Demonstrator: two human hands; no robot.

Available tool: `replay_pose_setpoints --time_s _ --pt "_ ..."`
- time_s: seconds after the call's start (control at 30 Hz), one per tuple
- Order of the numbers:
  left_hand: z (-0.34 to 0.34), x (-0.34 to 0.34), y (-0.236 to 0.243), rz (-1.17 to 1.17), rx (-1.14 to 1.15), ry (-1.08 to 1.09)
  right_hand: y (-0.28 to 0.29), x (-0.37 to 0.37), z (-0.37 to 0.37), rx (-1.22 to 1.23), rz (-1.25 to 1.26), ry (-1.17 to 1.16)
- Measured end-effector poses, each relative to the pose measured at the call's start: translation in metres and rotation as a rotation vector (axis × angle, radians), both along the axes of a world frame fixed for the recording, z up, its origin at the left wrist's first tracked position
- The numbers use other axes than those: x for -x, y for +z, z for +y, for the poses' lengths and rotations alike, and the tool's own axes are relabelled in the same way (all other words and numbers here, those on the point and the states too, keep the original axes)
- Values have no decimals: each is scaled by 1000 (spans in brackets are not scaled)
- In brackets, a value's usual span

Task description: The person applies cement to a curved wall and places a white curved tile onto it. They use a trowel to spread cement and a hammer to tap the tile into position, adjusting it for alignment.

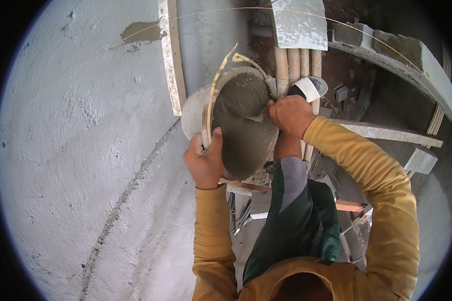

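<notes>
A round bucket [192,114] with a pale, mortar-crusted wall is tilted in front of me. Wet grey mortar [243,128] fills much of it. My left hand [206,159] grips the near left rim, thumb over the edge, beside the lower end of a yellowish strap handle [215,90]. Closed at the right rim is my right hand [292,116]; its fingertips are partly hidden, and the bucket's edge seems to be between them. The strap's frayed ends stick up over the far rim.
On the left rises a grey plastered wall [85,125] with a wooden batten [172,60] against it. Bamboo poles [294,67] carry a pale board [300,22] beyond the bucket. My sandaled foot [314,88] rests by the poles. Planks [386,133] and a thin string [336,22] cross the right.
</notes>
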State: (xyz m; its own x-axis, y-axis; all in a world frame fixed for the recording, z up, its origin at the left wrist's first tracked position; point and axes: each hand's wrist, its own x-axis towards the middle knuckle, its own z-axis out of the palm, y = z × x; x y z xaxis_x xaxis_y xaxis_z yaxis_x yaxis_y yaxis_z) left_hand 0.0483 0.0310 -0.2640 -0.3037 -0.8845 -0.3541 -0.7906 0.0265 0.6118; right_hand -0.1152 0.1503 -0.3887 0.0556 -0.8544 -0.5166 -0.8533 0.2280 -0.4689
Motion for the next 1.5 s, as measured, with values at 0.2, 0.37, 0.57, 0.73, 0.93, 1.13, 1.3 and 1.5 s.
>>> replay_pose_setpoints --time_s 0.2,0.37,0.57,0.73,0.93,1.13,1.3,1.5 --pt "-22 6 -6 134 14 -47 20 1 18 54 -248 -55" --pt "-31 -14 -24 249 -32 128 7 6 38 -114 -859 -334" --pt "-26 -49 -48 101 22 360 -13 5 51 -186 -1217 -587" --pt "13 -78 -49 206 -3 642 -28 15 4 -56 -1187 -798" --pt "74 -126 -27 34 -64 728 -85 -19 -134 348 -1049 -1121" --pt "109 -170 -23 7 -98 780 -9 -110 -242 451 -821 -1261" --pt "116 -178 -37 27 -175 912 67 -174 -202 573 -824 -1098" --pt "101 -169 -37 -40 -118 677 21 -138 -175 599 -1061 -1210"
